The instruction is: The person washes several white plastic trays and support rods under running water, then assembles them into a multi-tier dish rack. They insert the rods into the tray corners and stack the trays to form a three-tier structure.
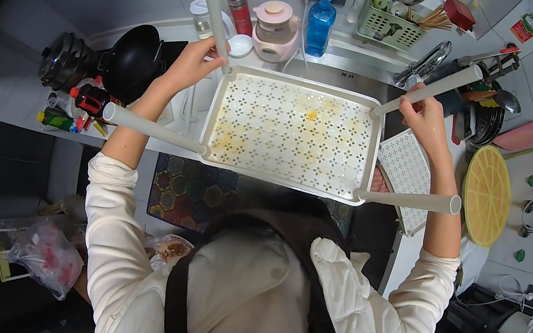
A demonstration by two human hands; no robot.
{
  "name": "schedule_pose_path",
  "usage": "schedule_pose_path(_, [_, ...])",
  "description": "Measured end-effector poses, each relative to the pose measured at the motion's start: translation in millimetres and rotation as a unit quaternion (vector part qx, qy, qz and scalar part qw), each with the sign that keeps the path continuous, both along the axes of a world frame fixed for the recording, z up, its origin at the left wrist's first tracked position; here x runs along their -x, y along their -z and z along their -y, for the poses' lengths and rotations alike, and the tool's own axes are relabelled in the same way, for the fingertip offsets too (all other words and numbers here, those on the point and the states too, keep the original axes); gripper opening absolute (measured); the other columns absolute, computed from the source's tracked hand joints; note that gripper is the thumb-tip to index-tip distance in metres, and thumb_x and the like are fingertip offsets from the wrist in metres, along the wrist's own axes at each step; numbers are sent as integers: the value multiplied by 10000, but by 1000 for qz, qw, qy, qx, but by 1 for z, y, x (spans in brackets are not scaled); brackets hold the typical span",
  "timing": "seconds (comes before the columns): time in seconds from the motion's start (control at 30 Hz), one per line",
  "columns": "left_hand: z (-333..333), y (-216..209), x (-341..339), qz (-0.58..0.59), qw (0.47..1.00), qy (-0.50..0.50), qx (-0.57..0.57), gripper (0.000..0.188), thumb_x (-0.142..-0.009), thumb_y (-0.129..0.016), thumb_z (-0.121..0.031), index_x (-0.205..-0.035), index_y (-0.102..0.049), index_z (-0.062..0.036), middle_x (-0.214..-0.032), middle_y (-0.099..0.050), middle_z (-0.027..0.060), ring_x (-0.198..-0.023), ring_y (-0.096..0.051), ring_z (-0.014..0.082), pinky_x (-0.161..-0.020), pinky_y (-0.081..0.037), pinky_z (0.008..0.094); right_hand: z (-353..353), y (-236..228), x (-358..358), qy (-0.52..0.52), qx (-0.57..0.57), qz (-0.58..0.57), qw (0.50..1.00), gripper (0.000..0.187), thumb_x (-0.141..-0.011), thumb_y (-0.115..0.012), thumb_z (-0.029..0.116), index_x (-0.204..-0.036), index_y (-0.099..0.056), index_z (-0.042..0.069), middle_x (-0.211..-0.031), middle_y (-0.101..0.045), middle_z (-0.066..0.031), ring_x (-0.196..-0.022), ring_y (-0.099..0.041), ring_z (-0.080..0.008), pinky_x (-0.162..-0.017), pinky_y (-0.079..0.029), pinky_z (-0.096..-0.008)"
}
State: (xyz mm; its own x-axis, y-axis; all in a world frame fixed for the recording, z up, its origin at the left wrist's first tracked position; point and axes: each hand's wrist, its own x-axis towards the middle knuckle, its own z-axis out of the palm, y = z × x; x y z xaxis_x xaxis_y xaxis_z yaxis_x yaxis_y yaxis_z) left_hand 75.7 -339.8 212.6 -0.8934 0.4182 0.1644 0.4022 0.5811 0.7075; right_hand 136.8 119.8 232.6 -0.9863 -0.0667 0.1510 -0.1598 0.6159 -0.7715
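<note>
While seen from the head view, a white perforated plastic rack with four tube legs is held upturned above the table; the left hand and right hand are each closed around a far leg.

Rack before sink (wok left, round board right)

The person wears a cream long-sleeved top with pushed-up sleeves under dark brown apron straps.
</note>
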Motion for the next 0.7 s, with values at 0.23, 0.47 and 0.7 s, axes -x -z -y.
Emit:
schedule_pose_path(0.23, [4, -1, 15, 58, 997, -33, -33, 229, -822, -647, -48, -1031, -564, -3, -885, -604, 28, -791, -569, 53, -718, -478, 209, 19, -11, 17, -34, -102, 8, 994, 247, -817, -584, 214, -905, -555, -15, -657, -558, -71, -561, -544, -134, -538, -440, -282])
schedule_pose_path(0.47, [4, 2, 2, 19, 999, -33, 11, 252, -801, -686, -91, -996, -561, 10, -841, -619, 41, -744, -592, 83, -689, -493, 244, 18, -13, 27, -59, -41, 104, 992, 267, -884, -586, 260, -904, -558, -5, -646, -554, -35, -520, -521, -75, -393, -414, -228])
schedule_pose_path(0.7, [0, 14, -10, -45, 996, -63, -39, 244, -790, -699, -110, -951, -574, 25, -820, -635, 84, -726, -611, 113, -681, -497, 258, 24, 15, 17, 62, -126, -33, 990, 312, -871, -625, 280, -802, -562, -17, -584, -566, -43, -480, -548, -95, -401, -409, -224])
